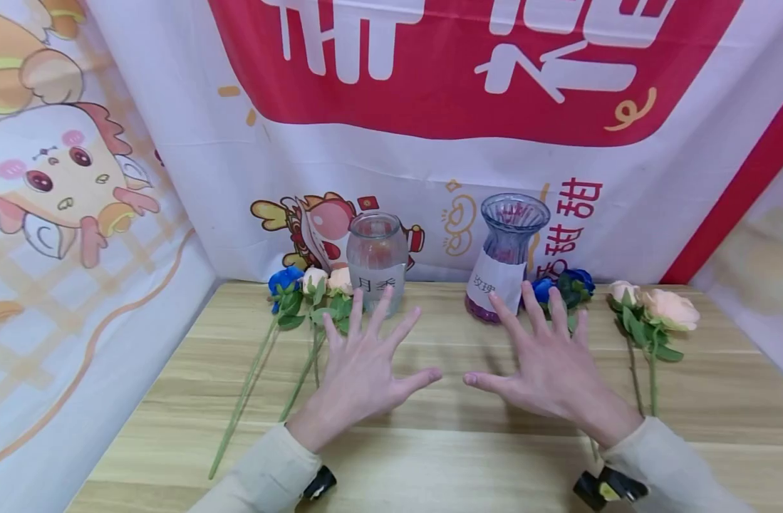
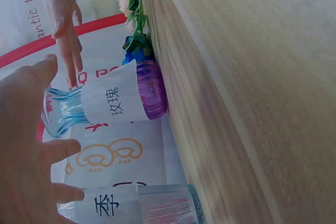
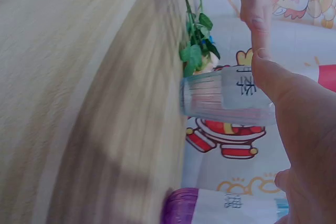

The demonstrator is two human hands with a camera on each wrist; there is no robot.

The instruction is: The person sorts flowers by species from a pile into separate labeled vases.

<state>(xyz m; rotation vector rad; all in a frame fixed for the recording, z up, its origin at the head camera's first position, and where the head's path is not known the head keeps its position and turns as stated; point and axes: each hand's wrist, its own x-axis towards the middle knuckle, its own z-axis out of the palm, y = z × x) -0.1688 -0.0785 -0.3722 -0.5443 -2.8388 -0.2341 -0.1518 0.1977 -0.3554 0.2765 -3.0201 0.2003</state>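
My left hand (image 1: pixel 363 367) hovers over the table with its fingers spread, holding nothing. Beyond its fingertips stands a clear glass jar (image 1: pixel 377 249) with a white paper label. My right hand (image 1: pixel 553 363) is also spread and holds nothing; its fingertips point towards a flared glass vase (image 1: pixel 513 235), bluish above and purple at the base, labelled too. In the left wrist view the vase (image 2: pixel 149 90) and the jar (image 2: pixel 168 203) both stand apart from the fingers. The right wrist view shows the jar (image 3: pixel 205 95) past the thumb, and the vase's purple base (image 3: pixel 181 208).
Left of the jar lie a blue flower (image 1: pixel 285 279) and pale flowers (image 1: pixel 315 280) on long green stems. Blue flowers (image 1: pixel 577 281) lie behind my right hand, partly hidden. Peach flowers (image 1: pixel 670 310) lie at the right. A printed cloth (image 1: pixel 429 164) hangs behind the wooden table (image 1: pixel 429 463).
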